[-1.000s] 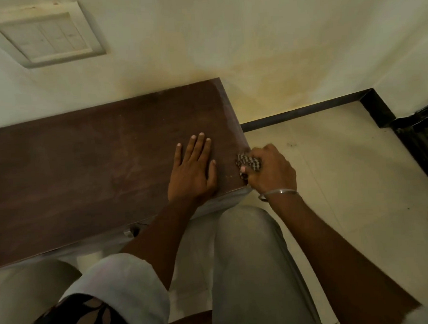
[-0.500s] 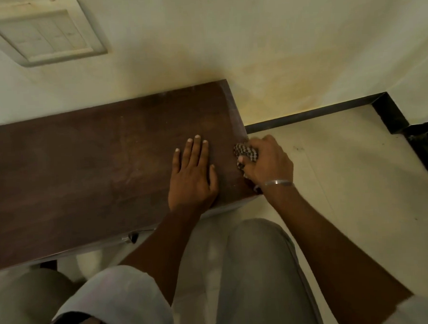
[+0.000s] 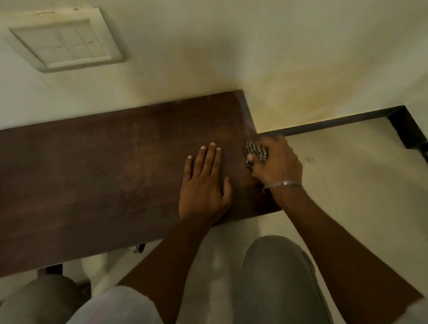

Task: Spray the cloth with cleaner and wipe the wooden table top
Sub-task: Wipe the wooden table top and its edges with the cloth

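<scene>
Cloth bunched in right hand at table edge — left hand flat beside it.

Left hand flat, palm down, right hand clenched

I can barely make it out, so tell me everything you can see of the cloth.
The cloth is small, checked dark and light, bunched into a wad. The right hand grips it, fingers curled over most of it. It lies on the wooden table top at its right edge, apart from the flat left hand.
</scene>
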